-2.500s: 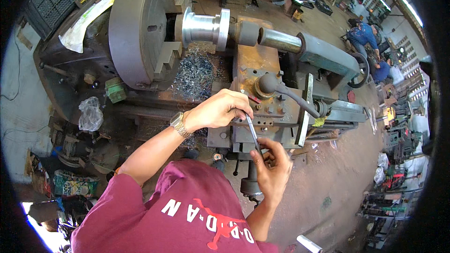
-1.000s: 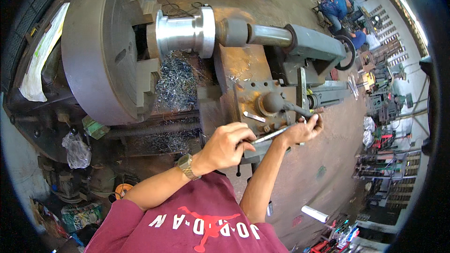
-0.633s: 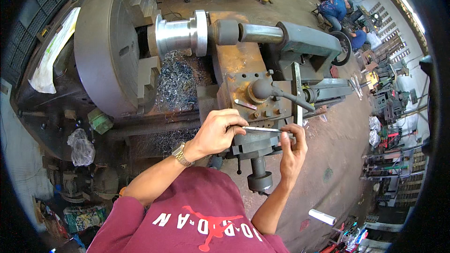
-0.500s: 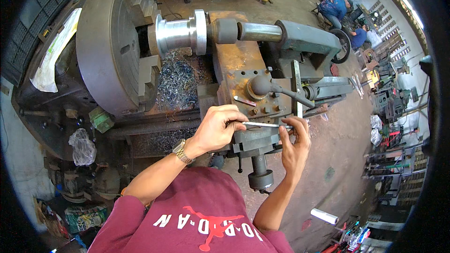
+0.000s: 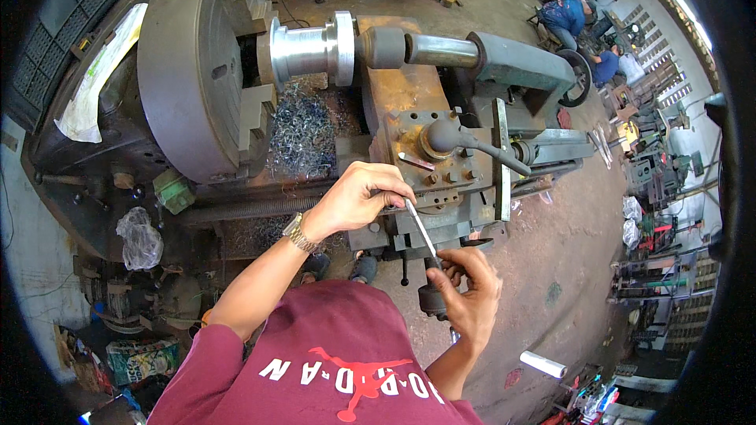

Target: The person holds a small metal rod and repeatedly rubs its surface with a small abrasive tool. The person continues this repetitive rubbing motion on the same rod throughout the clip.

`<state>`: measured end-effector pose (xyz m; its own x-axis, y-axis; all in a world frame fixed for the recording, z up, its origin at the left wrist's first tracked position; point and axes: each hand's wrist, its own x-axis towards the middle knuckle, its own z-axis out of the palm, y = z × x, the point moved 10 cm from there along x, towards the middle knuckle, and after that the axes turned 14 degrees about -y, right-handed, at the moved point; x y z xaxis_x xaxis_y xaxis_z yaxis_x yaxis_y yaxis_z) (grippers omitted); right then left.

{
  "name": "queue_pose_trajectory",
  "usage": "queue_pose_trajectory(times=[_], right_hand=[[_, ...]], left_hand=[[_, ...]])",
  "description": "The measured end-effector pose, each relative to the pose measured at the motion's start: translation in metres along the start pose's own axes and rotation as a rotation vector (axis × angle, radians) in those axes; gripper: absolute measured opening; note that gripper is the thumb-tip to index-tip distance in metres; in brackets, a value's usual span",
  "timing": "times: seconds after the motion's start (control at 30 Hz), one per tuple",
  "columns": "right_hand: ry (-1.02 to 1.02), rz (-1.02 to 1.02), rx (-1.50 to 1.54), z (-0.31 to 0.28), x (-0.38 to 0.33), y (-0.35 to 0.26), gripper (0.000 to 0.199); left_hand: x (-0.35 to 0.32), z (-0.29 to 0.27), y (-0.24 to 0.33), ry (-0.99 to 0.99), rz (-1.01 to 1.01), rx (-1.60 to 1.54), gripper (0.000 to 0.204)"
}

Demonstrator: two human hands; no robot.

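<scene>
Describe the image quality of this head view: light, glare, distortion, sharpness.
Head view: even daylight, soft shadows. Glare on the turned steel workpiece in the lathe chuck. Fisheye bends the machine's edges, with a black rim at the corners. The left hand, the right hand and the thin metal rod between them are sharp; the far workshop is small and washed out.

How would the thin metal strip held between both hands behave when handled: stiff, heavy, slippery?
The metal strip probably feels light, being thin and narrow. It spans straight between the left hand and right hand, so likely fairly stiff. Its shiny surface may be slippery.
</scene>
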<state>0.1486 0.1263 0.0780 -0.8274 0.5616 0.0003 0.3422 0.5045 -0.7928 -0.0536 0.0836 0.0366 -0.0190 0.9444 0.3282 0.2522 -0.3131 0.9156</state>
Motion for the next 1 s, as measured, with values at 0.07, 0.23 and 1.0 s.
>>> queue_pose_trajectory(times=[0.07, 0.23, 1.0], right_hand=[[-0.007, 0.022, -0.011, 0.006, -0.006, -0.005, 0.03], [-0.004, 0.027, 0.039, 0.016, -0.011, -0.021, 0.035], [1.003, -0.21, 0.426, -0.004, -0.019, 0.05, 0.007]], left_hand=[[0.001, 0.002, -0.002, -0.047, -0.005, -0.023, 0.036], [0.001, 0.001, -0.004, -0.112, 0.007, -0.03, 0.039], [-0.01, 0.005, -0.001, 0.082, 0.03, 0.097, 0.035]])
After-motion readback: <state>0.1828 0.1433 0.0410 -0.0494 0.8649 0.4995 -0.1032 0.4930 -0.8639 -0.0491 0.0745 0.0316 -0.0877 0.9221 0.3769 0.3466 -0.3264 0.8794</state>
